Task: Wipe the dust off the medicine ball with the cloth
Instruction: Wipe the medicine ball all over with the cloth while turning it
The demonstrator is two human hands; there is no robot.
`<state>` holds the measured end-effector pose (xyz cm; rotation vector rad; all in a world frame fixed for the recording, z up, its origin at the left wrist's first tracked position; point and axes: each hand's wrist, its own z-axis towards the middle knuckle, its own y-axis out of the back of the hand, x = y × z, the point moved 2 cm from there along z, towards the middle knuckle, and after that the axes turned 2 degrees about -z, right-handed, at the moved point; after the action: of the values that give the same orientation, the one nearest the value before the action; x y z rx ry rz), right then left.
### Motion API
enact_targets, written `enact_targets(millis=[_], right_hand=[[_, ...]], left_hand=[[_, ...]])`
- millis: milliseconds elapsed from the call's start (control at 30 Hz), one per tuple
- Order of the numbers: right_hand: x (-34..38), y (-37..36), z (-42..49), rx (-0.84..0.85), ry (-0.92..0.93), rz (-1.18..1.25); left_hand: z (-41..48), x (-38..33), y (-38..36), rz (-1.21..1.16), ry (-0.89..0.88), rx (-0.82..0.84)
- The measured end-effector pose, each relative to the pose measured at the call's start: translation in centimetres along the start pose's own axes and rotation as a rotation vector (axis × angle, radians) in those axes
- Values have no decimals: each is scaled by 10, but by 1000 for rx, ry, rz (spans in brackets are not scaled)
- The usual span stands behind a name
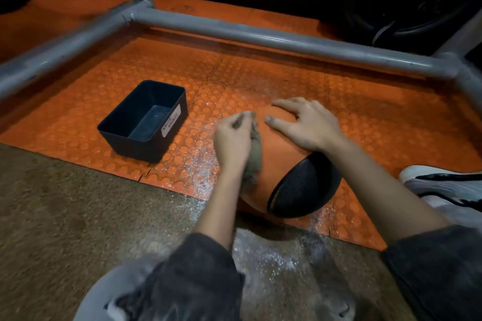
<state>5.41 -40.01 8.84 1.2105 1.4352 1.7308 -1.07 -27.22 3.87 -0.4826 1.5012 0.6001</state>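
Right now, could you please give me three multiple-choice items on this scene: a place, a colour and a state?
1. The black bin stands where from the medicine ball? A left; B right; C on top.
2. The ball is mostly: A blue; B orange; C green.
3. The right hand is: A a fist; B spread on the ball; C in the bin.
Key: 1 A, the bin sits leftward; 2 B, its surface is orange; 3 B, its fingers lie spread while the left hand grips the cloth.
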Motion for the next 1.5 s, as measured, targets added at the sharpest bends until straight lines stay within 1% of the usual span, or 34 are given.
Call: enact_targets(millis=[67,133,233,300,400,467,533,633,733,833,867,933,1000,1067,1133,1200,1267,1367,1433,1500], right_hand=[[1,1,-6,-8,44,-8],[2,2,-14,-1,111,8],[4,3,-23,18,170,32],[11,2,-23,14,175,12],[24,0,-20,10,150,-40],[31,0,-18,5,140,-51],[34,-1,-15,4,130,-63],[38,-3,-10,4,110,-48],[35,-1,-5,-2,57,-3],[27,1,2,-13,-44,45],[24,2,4,-28,-78,59],[19,1,6,-59,-151,86],[10,2,5,-92,-209,126],[0,4,3,-122,-233,200],[-6,5,2,-139,-219,256],[-4,3,3,-138,-179,257],[1,3,4,-135,-151,231],[6,3,2,-135,-112,204],[5,4,-2,-140,-96,200],[5,3,-7,-149,-102,203]], left_hand=[[37,6,4,26,146,114],[59,20,4,-7,275,222],[68,48,7,-61,424,315],[65,60,11,-124,476,320],[59,68,21,-205,542,263],[44,72,29,-228,546,219],[23,76,35,-259,498,130],[-11,68,37,-419,398,-95],[-42,50,27,-428,237,-226],[-75,41,3,-325,21,-269],[-85,39,-6,-282,-75,-277],[-101,37,-24,-134,-289,-254],[-108,40,-38,14,-456,-223],[-108,38,-42,73,-526,-228],[-101,35,-43,67,-531,-269],[-90,32,-37,32,-483,-305],[-73,24,-27,-30,-353,-267],[-24,13,-7,-82,-90,-95],[18,14,2,-88,94,45],[44,21,8,-139,255,148]])
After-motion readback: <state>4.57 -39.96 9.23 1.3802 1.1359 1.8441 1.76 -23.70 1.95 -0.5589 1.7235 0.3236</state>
